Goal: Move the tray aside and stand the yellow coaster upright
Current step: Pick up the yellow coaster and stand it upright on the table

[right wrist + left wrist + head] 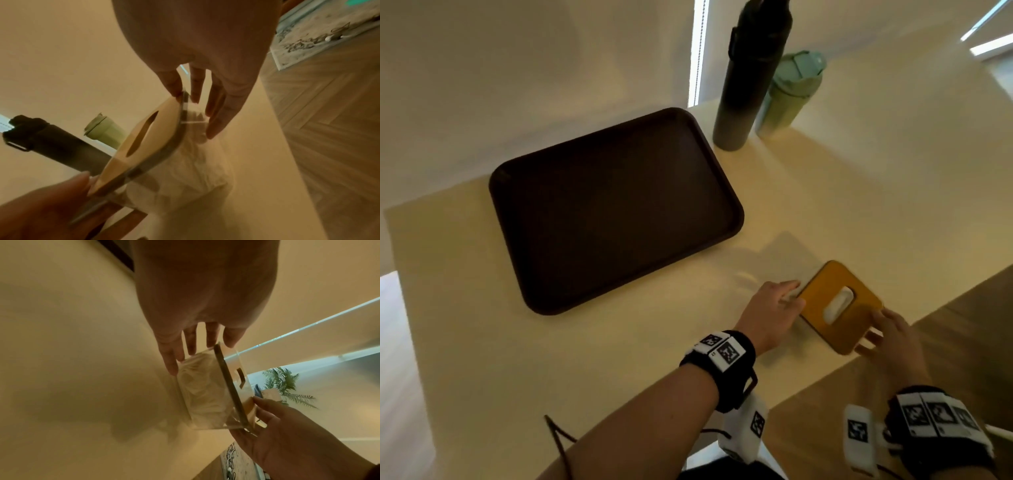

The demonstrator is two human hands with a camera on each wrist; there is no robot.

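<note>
**Both hands on the yellow coaster at the table's near edge**

The dark brown tray point(616, 209) lies flat toward the far left of the table point(825, 192), one long side close to the wall and nothing on it. At the far edge, just right of the tray's far corner, a tall black bottle point(750, 78) stands upright with a pale green bottle point(789, 92) right beside it, a little further back.

The yellow coaster point(840, 308) sits well apart from the tray, close to the table's near right edge. It is a rounded yellow slab with a slot through its middle, and from overhead its face is turned up. In the wrist views it seems to be the top of a clear box with something white and crumpled inside; I can't tell whether that is so.

The left hand point(770, 315) is at the coaster's left edge, fingers point(170, 353) stretched out fairly straight alongside and under it, thumb against the rim: a loose, open-fingered grip rather than a clench. The right hand point(893, 339) meets the near right corner, its fingers point(218, 113) also extended, tips against the edge and underside. Neither hand is curled round it. Both wrists wear black bands with black-and-white square markers.
</note>
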